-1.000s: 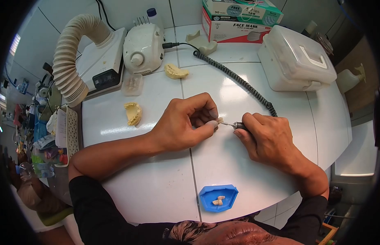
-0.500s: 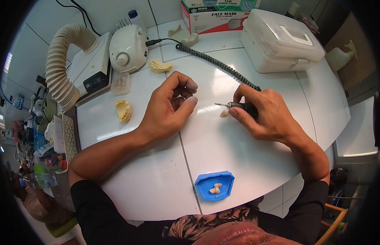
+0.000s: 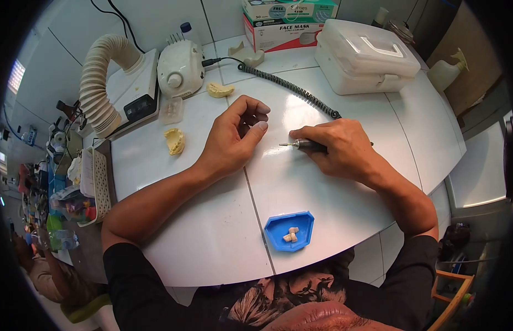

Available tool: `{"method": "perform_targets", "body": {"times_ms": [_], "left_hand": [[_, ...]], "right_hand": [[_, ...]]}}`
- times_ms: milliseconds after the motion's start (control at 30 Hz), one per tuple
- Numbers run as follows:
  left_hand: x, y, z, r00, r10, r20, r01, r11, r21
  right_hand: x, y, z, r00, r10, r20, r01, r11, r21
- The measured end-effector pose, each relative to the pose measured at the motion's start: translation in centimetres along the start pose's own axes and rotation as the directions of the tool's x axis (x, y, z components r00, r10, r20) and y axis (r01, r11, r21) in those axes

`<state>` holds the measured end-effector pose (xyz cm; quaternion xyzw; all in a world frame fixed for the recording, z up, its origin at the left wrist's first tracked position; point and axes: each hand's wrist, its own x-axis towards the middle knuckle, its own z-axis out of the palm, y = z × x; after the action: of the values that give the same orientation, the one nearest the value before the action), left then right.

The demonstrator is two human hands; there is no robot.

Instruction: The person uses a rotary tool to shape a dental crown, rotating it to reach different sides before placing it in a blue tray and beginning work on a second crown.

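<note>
In my right hand (image 3: 342, 148) is a dark rotary handpiece (image 3: 310, 145) with a metal nose. Its thin bur points left toward my left hand. My left hand (image 3: 240, 132) rests on the white table, half curled, thumb apart from the fingers, with nothing visible in it. Under the handpiece a small pale piece is barely visible. A black coiled cord (image 3: 289, 88) runs from behind my right hand to the white control unit (image 3: 181, 67). Closer to me sits a blue angular tray (image 3: 274, 230) holding a few tooth-coloured pieces (image 3: 291, 235).
Yellow dental casts (image 3: 174, 141) (image 3: 220, 90) lie left and behind my left hand. A hose unit (image 3: 104, 71) stands at left, a perforated basket (image 3: 102, 190) beside the table. Face mask boxes (image 3: 284, 36) and a plastic case (image 3: 367, 58) stand behind. Another person (image 3: 55, 276) is at far left.
The view has shifted slightly. My right hand has changed its hold, with the index finger now stretched along the top of the handpiece. My left hand has hardly moved.
</note>
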<state>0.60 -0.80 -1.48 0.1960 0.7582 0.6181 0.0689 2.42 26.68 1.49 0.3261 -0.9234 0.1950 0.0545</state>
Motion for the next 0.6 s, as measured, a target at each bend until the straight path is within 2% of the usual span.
{"method": "perform_targets", "body": {"times_ms": [133,233,333,433,533,600], "left_hand": [[-0.4,0.9,0.3,0.999,-0.013,0.053,0.009,0.997,0.074],[-0.4,0.3,0.4,0.998,0.054,0.03,-0.056,0.997,0.061],[-0.8,0.3,0.6,0.999,0.04,0.035,-0.039,0.999,-0.033],[-1.5,1.5,1.3,0.987,-0.058,0.151,0.096,0.963,-0.254],[-1.8,1.5,2.0,0.967,-0.031,0.252,0.12,0.931,-0.346],[-1.8,1.4,2.1,0.968,-0.008,0.249,0.103,0.923,-0.371]], "right_hand": [[0.0,-0.2,-0.1,1.0,0.02,0.025,-0.018,0.999,-0.051],[0.0,-0.5,-0.4,1.0,-0.009,0.004,0.009,0.999,-0.036],[0.1,-0.4,-0.8,0.992,-0.084,-0.09,0.089,0.995,0.053],[0.1,-0.7,-1.0,0.973,-0.139,-0.186,0.17,0.972,0.165],[-0.1,-1.6,-1.2,0.957,-0.172,-0.232,0.223,0.95,0.218],[-0.2,-1.9,-1.2,0.95,-0.191,-0.249,0.247,0.944,0.22]]}}
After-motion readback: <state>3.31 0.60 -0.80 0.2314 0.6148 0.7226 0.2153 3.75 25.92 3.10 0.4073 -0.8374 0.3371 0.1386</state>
